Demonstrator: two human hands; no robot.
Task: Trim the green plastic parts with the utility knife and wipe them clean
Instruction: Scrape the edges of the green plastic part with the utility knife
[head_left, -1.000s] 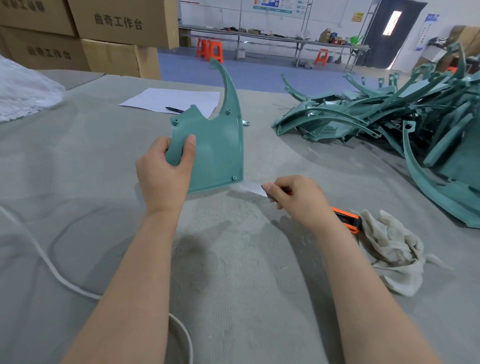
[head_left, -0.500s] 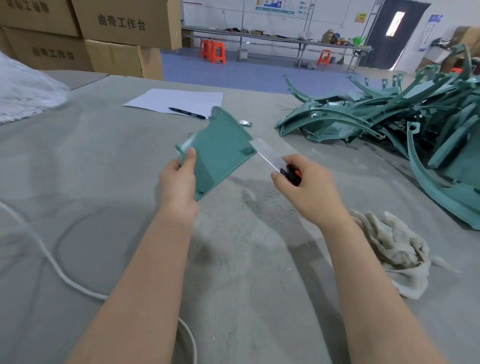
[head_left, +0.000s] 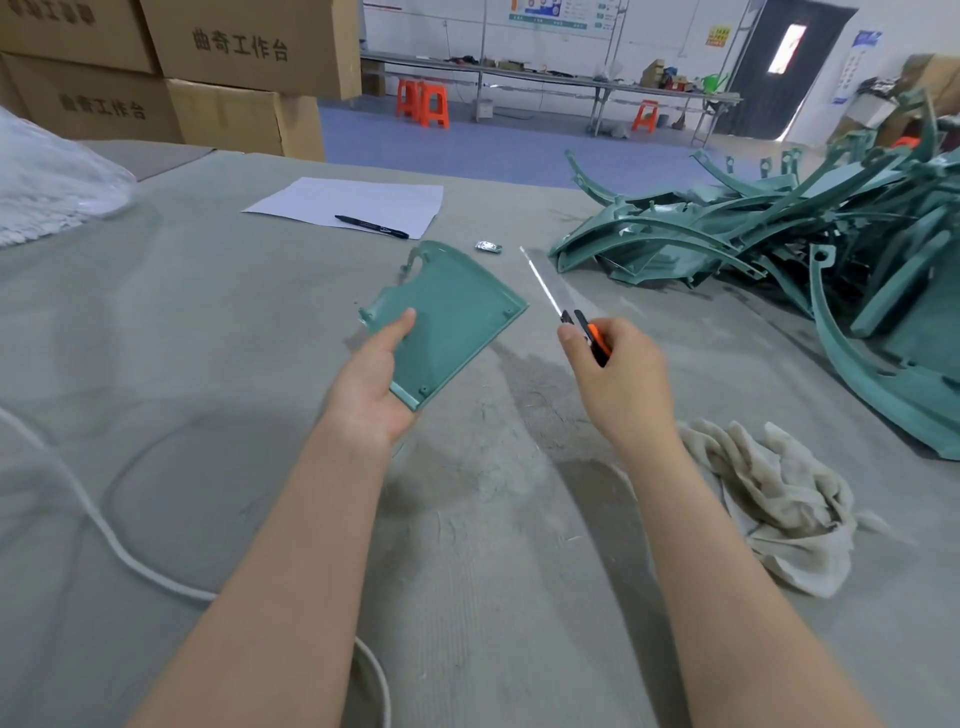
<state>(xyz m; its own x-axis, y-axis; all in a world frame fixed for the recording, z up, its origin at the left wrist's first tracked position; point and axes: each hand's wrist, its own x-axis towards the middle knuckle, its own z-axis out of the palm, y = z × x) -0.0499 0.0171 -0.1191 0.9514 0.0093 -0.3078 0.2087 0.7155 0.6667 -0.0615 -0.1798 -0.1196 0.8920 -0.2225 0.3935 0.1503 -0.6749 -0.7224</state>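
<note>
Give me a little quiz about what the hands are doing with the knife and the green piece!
1. True or false: the blade of the orange-and-black utility knife in the right hand touches the flat green plastic part held by the left hand.
2. Pick one: the crumpled off-white cloth rag lies A) in the left hand, B) on the grey table beside the right forearm, C) on the green plastic part.
3. Fill in: the black pen lies on a white sheet of ____.
Key: 1 false, they are apart; 2 B; 3 paper.
</note>
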